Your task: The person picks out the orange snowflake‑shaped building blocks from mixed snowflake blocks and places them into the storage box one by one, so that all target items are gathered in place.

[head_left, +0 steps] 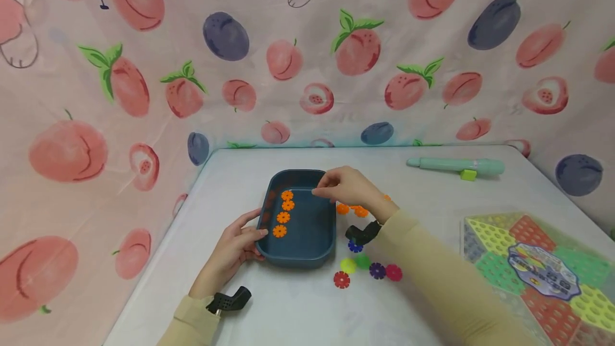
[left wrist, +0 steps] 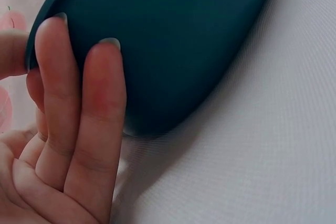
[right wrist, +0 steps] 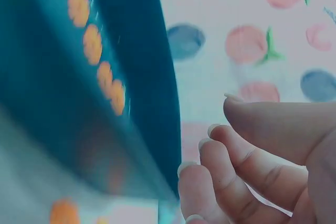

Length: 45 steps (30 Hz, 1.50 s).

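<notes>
A dark blue tray stands on the white table, with several orange notched plastic discs in a row along its left side. My left hand grips the tray's left rim, thumb at the top edge and fingers against the outer wall. Over the tray's right edge hovers my right hand. In the right wrist view, its thumb and fingertips stand apart, and no disc shows between them. More orange discs lie right of the tray, partly hidden by the right wrist.
Loose discs in other colours, among them a red disc and a purple disc, lie to the tray's front right. A patterned, compartmented box sits at the right. Behind it lies a mint-green stick-shaped object by a small green block.
</notes>
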Tool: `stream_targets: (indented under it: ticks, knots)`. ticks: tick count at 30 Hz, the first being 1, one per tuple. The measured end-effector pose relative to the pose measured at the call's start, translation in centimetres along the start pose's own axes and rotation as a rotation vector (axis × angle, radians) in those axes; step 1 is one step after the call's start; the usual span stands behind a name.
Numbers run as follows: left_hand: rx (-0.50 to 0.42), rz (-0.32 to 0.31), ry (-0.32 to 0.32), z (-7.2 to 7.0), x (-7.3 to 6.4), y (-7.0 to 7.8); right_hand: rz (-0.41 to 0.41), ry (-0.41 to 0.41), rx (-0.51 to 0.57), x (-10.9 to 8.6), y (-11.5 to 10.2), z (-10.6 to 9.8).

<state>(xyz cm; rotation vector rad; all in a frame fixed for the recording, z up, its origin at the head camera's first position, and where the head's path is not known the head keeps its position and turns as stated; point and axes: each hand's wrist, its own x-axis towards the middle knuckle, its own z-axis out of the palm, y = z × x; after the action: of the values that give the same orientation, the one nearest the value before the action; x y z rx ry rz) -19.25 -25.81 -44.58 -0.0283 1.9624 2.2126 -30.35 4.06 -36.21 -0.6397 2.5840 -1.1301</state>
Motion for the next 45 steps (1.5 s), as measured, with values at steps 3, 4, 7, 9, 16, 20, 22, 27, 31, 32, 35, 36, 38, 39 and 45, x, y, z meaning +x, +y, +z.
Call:
stream_targets:
  ticks: [3, 4, 7, 9, 16, 20, 22, 27, 31, 32, 35, 36, 38, 39, 45]
  knots:
    - [0.003, 0.0, -0.001, -0.1, 0.0, 0.0, 0.064, 0.033, -0.013, -0.8, 1.9, -1.2]
    - [0.002, 0.0, -0.005, -0.1, 0.0, 0.1, 0.088, 0.039, -0.017, -1.1, 2.5, -1.5]
    - [-0.007, -0.003, -0.009, -0.2, 0.1, 0.1, 0.134, 0.051, -0.028, -1.9, 4.4, -2.5]
    - [-0.016, -0.008, -0.009, -0.1, 0.1, 0.1, 0.154, 0.061, -0.035, -2.5, 5.6, -3.1]
    - [-0.03, -0.018, -0.016, 0.0, 0.2, -0.2, 0.25, 0.136, -0.037, -3.8, 10.2, -4.0]
    - [-0.038, -0.018, -0.023, -0.1, 0.2, -0.3, 0.313, 0.16, -0.023, -4.5, 11.9, -4.0]
    - [-0.036, -0.015, -0.029, -0.2, 0.1, -0.3, 0.331, 0.184, -0.025, -4.8, 12.6, -3.9]
    - [-0.039, -0.005, -0.039, -0.1, 0.1, -0.2, 0.326, 0.221, -0.039, -5.3, 13.7, -3.6]
    - [-0.038, 0.0, -0.038, -0.2, 0.1, -0.1, 0.316, 0.227, -0.047, -5.4, 14.1, -3.2]
    - [-0.039, 0.001, -0.036, -0.2, 0.1, -0.1, 0.312, 0.232, -0.049, -5.4, 14.1, -3.1]
    - [-0.039, -0.001, -0.033, -0.2, 0.0, 0.0, 0.306, 0.244, -0.052, -5.4, 14.2, -2.8]
    - [-0.038, -0.001, -0.033, -0.2, 0.0, 0.0, 0.306, 0.246, -0.055, -5.4, 14.2, -2.7]
    - [-0.039, -0.002, -0.036, -0.2, -0.1, 0.0, 0.309, 0.247, -0.062, -5.5, 14.3, -2.7]
    - [-0.039, -0.001, -0.036, -0.2, -0.1, 0.1, 0.311, 0.249, -0.065, -5.5, 14.3, -2.6]
    - [-0.033, 0.001, -0.03, 0.0, -0.2, 0.1, 0.315, 0.265, -0.084, -5.6, 14.4, -2.7]
